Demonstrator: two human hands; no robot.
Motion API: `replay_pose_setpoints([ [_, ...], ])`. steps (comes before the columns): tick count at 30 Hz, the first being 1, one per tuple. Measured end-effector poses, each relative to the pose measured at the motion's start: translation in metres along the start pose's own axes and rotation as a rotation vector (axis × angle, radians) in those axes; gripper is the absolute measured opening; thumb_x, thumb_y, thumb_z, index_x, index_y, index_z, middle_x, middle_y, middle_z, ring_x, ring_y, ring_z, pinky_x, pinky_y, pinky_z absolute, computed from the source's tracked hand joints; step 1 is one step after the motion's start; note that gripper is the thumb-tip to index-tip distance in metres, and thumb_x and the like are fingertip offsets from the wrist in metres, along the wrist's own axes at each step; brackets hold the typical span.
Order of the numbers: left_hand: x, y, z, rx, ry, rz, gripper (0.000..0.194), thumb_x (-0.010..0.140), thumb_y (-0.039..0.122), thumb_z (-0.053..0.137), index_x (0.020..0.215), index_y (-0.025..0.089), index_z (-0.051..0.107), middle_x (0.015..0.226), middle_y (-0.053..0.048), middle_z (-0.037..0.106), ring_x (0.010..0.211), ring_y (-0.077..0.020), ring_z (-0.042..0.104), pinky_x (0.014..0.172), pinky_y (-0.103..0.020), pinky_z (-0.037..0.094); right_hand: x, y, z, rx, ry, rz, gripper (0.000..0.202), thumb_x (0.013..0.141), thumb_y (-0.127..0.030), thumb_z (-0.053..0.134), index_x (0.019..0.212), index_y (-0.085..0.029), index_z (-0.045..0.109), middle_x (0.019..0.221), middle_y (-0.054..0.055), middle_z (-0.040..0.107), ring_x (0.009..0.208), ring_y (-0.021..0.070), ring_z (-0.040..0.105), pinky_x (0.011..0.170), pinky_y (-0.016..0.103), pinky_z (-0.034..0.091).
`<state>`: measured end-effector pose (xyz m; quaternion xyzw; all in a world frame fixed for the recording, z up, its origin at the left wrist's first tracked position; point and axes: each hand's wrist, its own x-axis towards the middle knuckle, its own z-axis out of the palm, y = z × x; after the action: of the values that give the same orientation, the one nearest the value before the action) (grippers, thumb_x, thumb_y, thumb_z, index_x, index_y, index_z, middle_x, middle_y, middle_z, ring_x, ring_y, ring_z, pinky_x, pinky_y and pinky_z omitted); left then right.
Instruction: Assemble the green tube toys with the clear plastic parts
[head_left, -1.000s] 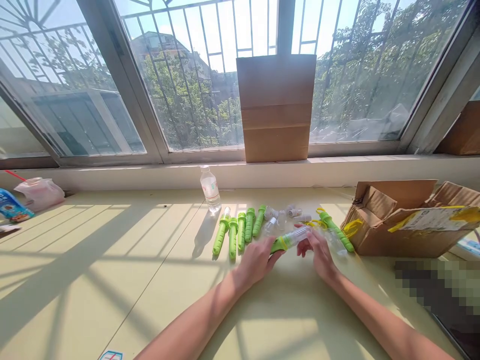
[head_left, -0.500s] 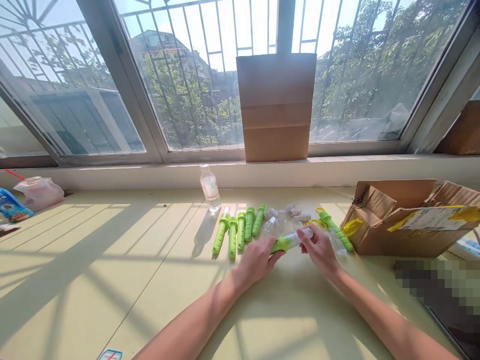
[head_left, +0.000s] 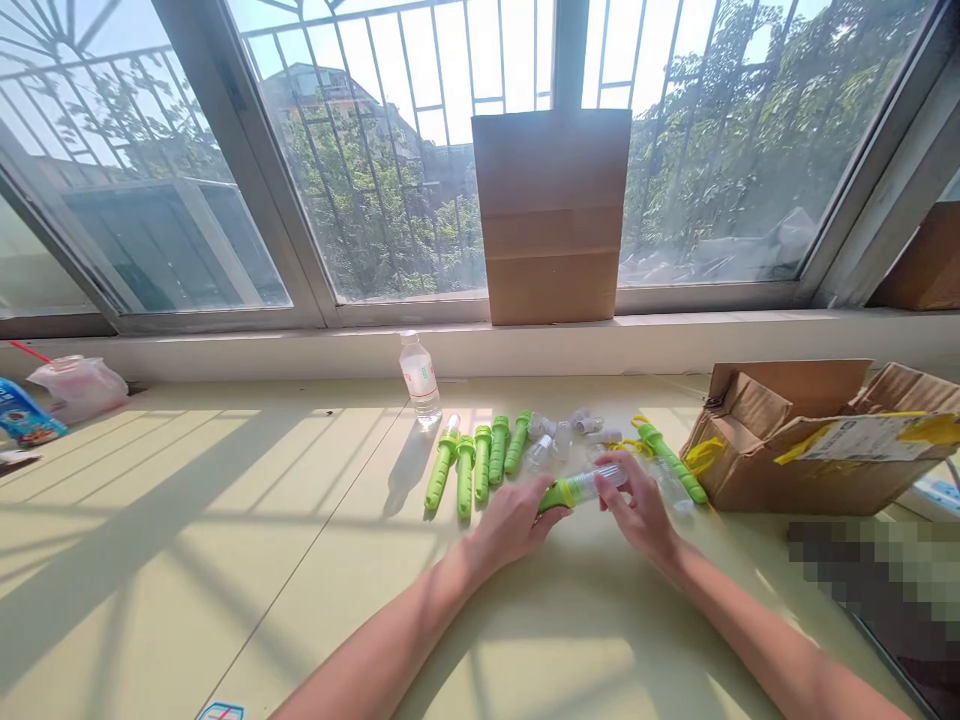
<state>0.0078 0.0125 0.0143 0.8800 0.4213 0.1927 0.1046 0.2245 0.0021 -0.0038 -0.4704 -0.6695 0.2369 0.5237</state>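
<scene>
My left hand (head_left: pixel 516 515) is closed around the green handle (head_left: pixel 556 496) of a stick-like piece. A clear ribbed plastic tube (head_left: pixel 591 484) extends from the handle's right end, and my right hand (head_left: pixel 636 505) grips that tube with thumb and fingers. Left of my hands, several green ridged handles (head_left: pixel 465 475) lie side by side; the leftmost one (head_left: pixel 442 468) has a clear tip. Small clear and whitish plastic pieces (head_left: pixel 562 438) lie loose behind my hands. Another green handle with a yellow cord (head_left: pixel 673 465) rests to the right, beside a clear tube (head_left: pixel 673 487).
A water bottle (head_left: pixel 421 380) stands behind the row. At the right is an open cardboard box (head_left: pixel 817 470) with yellow tape. A cardboard sheet (head_left: pixel 553 220) leans on the window. A blue packet (head_left: pixel 28 412) and a pinkish bag (head_left: pixel 81 388) sit far left.
The fingers of my right hand have shifted their grip on the clear tube, turning slightly around it. My left hand has stayed almost still on the handle.
</scene>
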Motion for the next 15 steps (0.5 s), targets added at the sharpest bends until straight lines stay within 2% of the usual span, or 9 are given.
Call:
replay_pose_setpoints([
  [2,0.0,-0.003,0.002,0.014,0.041,-0.015,0.033,0.097,0.047,0.045,0.109,0.019,0.056,0.081,-0.007,0.068,0.072,-0.0233,0.066,0.058,-0.027,0.039,0.001,-0.001,0.0,0.022,-0.022,0.032,0.029,0.09,-0.051,0.055,0.098,-0.024,0.056,0.057,-0.002,0.057,0.046,0.016,0.056,0.037,0.025,0.034],
  [5,-0.001,-0.004,0.004,0.03,0.094,0.005,0.026,0.097,0.042,0.047,0.108,0.02,0.057,0.088,-0.008,0.069,0.075,-0.023,0.067,0.061,-0.027,0.041,0.004,-0.003,0.0,0.074,-0.036,0.1,0.033,0.089,-0.056,0.055,0.092,-0.023,0.056,0.053,-0.003,0.055,0.039,0.0145,0.05,0.036,0.026,0.032],
  [9,-0.001,0.0,0.004,0.048,0.063,0.012,0.028,0.097,0.043,0.045,0.104,0.019,0.058,0.086,-0.008,0.068,0.073,-0.0235,0.066,0.061,-0.028,0.041,0.008,-0.003,0.0,0.003,-0.012,0.163,0.038,0.087,-0.06,0.055,0.078,-0.023,0.054,0.045,-0.005,0.05,0.034,0.0132,0.044,0.036,0.026,0.033],
  [12,0.001,0.002,0.0,-0.004,-0.016,-0.017,0.03,0.095,0.044,0.047,0.102,0.018,0.059,0.08,-0.007,0.066,0.069,-0.0229,0.064,0.058,-0.028,0.039,0.008,0.0,0.001,-0.146,0.048,0.078,0.038,0.089,-0.059,0.052,0.076,-0.023,0.056,0.048,-0.003,0.053,0.039,0.0142,0.047,0.042,0.028,0.038],
  [15,0.005,0.003,-0.01,-0.165,-0.074,-0.052,0.029,0.092,0.045,0.052,0.098,0.018,0.06,0.073,-0.003,0.061,0.065,-0.0188,0.059,0.057,-0.026,0.037,0.007,0.002,0.002,-0.235,0.082,-0.05,0.032,0.091,-0.053,0.051,0.083,-0.023,0.061,0.067,0.002,0.065,0.05,0.0152,0.054,0.05,0.029,0.045],
])
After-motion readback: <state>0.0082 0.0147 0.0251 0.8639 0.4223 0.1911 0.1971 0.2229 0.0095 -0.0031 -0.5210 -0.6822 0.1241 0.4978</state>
